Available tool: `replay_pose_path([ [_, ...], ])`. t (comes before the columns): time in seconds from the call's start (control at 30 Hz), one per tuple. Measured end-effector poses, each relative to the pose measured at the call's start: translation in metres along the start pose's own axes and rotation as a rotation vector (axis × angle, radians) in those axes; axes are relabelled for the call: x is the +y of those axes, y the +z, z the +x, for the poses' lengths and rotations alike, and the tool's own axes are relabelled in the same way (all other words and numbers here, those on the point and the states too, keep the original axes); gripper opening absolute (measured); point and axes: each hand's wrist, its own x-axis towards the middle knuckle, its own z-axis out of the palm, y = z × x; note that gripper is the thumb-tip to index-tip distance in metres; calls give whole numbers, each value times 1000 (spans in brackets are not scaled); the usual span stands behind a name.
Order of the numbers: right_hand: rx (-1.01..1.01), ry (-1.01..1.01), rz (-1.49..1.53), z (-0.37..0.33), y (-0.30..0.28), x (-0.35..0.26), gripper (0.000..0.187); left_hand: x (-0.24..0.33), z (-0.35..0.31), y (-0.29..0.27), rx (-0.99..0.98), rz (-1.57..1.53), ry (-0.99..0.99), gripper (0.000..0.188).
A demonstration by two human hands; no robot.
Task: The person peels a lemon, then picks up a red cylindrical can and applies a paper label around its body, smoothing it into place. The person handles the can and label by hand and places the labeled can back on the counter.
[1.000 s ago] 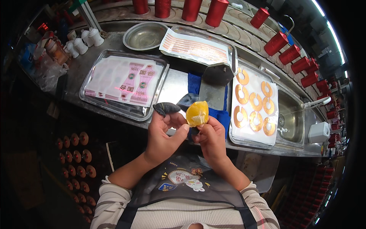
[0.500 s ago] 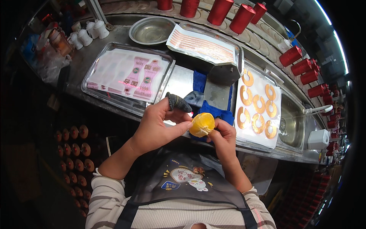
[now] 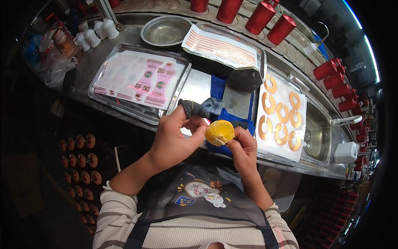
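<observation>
A yellow peeled orange (image 3: 219,133) with pale pith on its underside is between my hands, above the near edge of the counter. My right hand (image 3: 243,147) grips it from the right, thumb below, and a dark finger cover shows behind it. From the left, my left hand (image 3: 176,135) pinches at the orange's edge with thumb and fingertips; its index finger, in a dark cover (image 3: 193,108), sticks out above. Behind the fruit are a blue cloth (image 3: 232,120) and a metal holder (image 3: 237,101) with an upright dark plate.
To the left, a metal tray (image 3: 93,89) carries pink printed sheets. A sheet of gold C-shaped decals (image 3: 282,114) lies right, beside a sink (image 3: 325,133). Farther back are a metal bowl (image 3: 163,31), a tray of striped sheets (image 3: 219,45) and red canisters (image 3: 261,17) on a curved conveyor.
The orange has turned a little and shifted slightly up and left. My left thumb has drawn slightly left. Behind the counter, the red canisters have moved to the right along the conveyor.
</observation>
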Motion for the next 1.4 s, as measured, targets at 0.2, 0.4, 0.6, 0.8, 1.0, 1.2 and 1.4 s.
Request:
replay_pose_path([
  [0.2,-26,199,692,-3,2,16,14,5,0,0,-100,-533,-312,28],
  [0.4,-108,324,1111,-3,9,15,27,-3,-3,1,-258,-944,-448,31],
  [0.6,-127,317,1107,0,7,14,23,1,-7,1,-238,-910,-439,35],
  [0.8,-72,282,782,-6,-8,13,10,9,-2,-2,-215,-512,-318,38],
  [1.0,-132,74,240,-5,-18,10,4,-6,-7,-3,-197,-491,-363,39],
  [1.2,-149,-61,143,-9,-17,15,8,-23,-15,0,-163,-394,-329,40],
  [1.4,-112,-136,99,-10,-11,23,10,-28,-18,5,-75,-315,-296,37],
])
